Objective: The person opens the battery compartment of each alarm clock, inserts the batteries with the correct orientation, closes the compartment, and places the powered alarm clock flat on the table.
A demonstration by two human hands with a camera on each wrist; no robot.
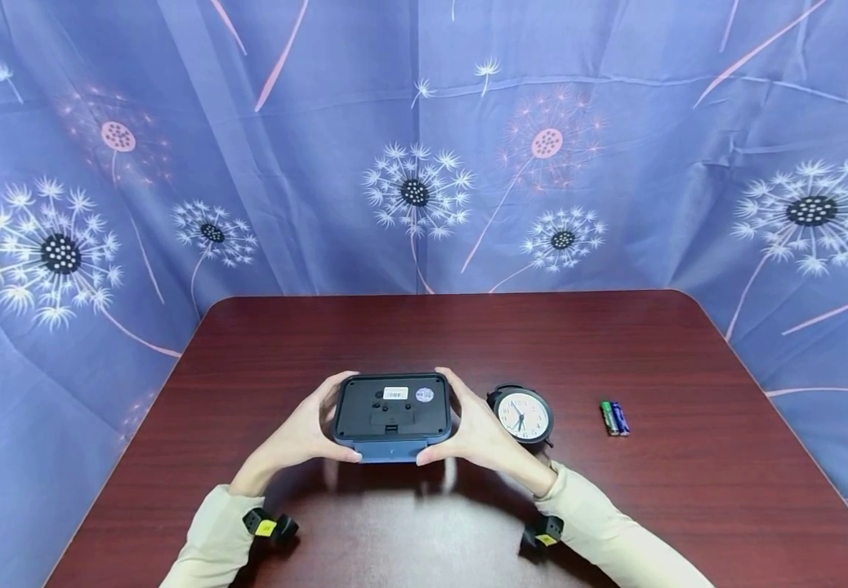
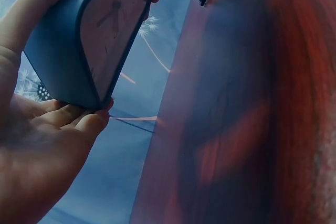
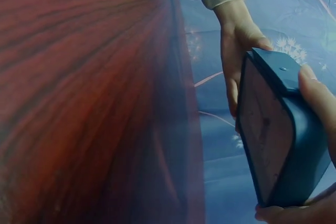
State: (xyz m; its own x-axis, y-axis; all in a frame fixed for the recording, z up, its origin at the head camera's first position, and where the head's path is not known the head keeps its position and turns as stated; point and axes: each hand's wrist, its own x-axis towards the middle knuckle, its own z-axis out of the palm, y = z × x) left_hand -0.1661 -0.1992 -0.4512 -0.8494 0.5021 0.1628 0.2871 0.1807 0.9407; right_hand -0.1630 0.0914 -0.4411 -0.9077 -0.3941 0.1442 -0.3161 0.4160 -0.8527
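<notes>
Both hands hold a blue rectangular clock (image 1: 392, 408) above the table, its black back with a white label turned toward the head camera. My left hand (image 1: 305, 426) grips one end, thumb at the near edge and fingers at the far edge. On the other end my right hand (image 1: 477, 426) grips in the same way. Hour marks and clock hands show dimly on the face of the blue clock (image 2: 118, 24) in the left wrist view. Just beyond my right wrist stands a round black alarm clock (image 1: 523, 415) with a white dial.
Two batteries (image 1: 613, 418), one green and one blue, lie side by side on the right of the dark red table (image 1: 321, 335). A blue curtain (image 1: 321, 180) with dandelion prints hangs behind the table and at its sides. Each wrist wears a small black camera.
</notes>
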